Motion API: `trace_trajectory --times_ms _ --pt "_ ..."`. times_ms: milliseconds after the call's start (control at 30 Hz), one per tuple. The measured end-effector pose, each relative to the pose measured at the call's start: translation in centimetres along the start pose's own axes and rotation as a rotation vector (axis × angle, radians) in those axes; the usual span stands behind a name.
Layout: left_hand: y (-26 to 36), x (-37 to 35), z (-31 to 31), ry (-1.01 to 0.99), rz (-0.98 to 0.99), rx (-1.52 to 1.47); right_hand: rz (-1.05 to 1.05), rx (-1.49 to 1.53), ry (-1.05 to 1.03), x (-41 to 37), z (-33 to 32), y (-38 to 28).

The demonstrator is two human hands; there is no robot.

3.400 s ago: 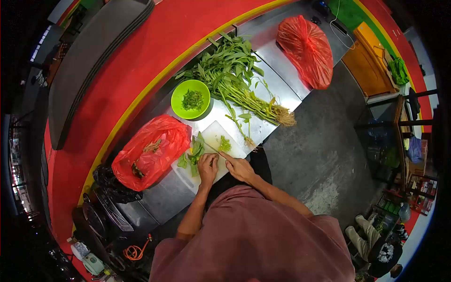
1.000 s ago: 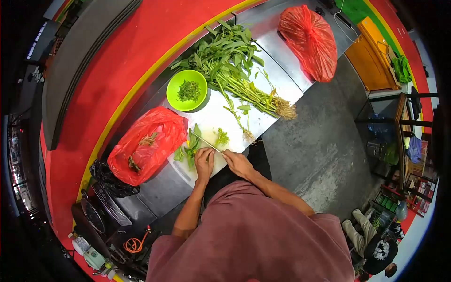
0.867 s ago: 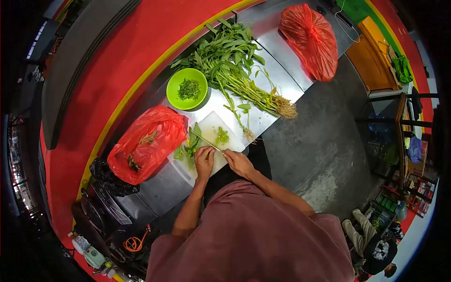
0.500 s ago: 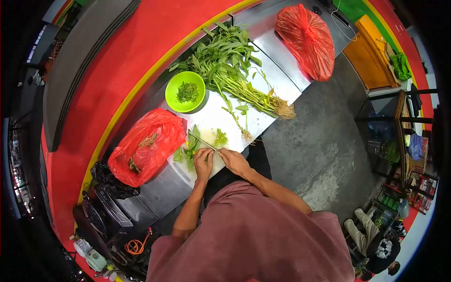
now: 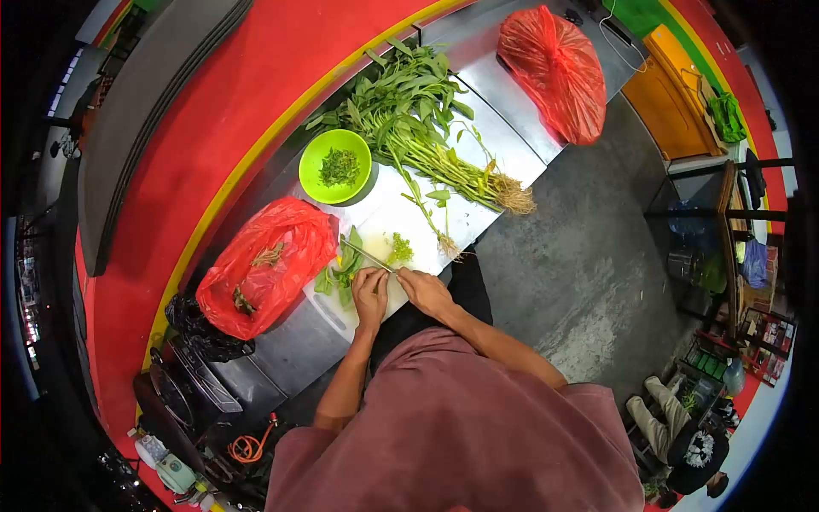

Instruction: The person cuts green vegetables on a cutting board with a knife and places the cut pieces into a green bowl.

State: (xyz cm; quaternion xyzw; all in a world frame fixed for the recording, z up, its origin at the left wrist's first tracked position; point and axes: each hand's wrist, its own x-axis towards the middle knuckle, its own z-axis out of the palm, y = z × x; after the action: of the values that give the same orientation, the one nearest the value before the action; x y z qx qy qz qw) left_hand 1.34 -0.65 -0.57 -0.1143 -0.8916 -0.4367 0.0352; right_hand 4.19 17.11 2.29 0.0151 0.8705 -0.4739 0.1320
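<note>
My right hand (image 5: 425,292) is closed around the handle of a knife (image 5: 367,254), whose blade points up and left across the white cutting board (image 5: 396,300). Close beside it, my left hand (image 5: 369,295) is closed with fingertips bent down near the blade, holding the stems of leafy greens (image 5: 348,263). Its fingers hide most of those stems. Beyond the knife lies a small heap of chopped green stems (image 5: 399,248). A lime-green bowl (image 5: 311,175) with chopped greens in it stands farther back.
A large bunch of leafy greens with roots (image 5: 444,162) lies across the metal table. An open red plastic bag (image 5: 299,235) with scraps sits left of the board. A tied red bag (image 5: 559,77) stands at the far right. Another person (image 5: 695,448) is at lower right.
</note>
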Motion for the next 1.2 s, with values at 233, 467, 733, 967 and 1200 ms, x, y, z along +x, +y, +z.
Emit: trace_trajectory --times_ms 233,467,733,967,1200 --pt "-0.4 0.2 0.2 0.011 0.000 -0.009 0.000 0.066 -0.007 -1.0 -0.5 -0.1" --pt "0.3 0.3 -0.1 0.013 0.004 -0.023 0.000 0.027 -0.017 -0.8 -0.3 0.4" --pt "-0.2 0.0 0.0 0.026 0.061 0.030 0.019 0.042 -0.016 -1.0 -0.3 0.1" --pt "0.1 0.1 -0.1 0.027 0.020 0.024 -0.017 0.001 -0.007 -0.9 -0.3 0.6" --pt "0.0 0.3 0.0 0.016 0.004 0.013 -0.016 -0.008 0.001 0.1 0.1 0.2"
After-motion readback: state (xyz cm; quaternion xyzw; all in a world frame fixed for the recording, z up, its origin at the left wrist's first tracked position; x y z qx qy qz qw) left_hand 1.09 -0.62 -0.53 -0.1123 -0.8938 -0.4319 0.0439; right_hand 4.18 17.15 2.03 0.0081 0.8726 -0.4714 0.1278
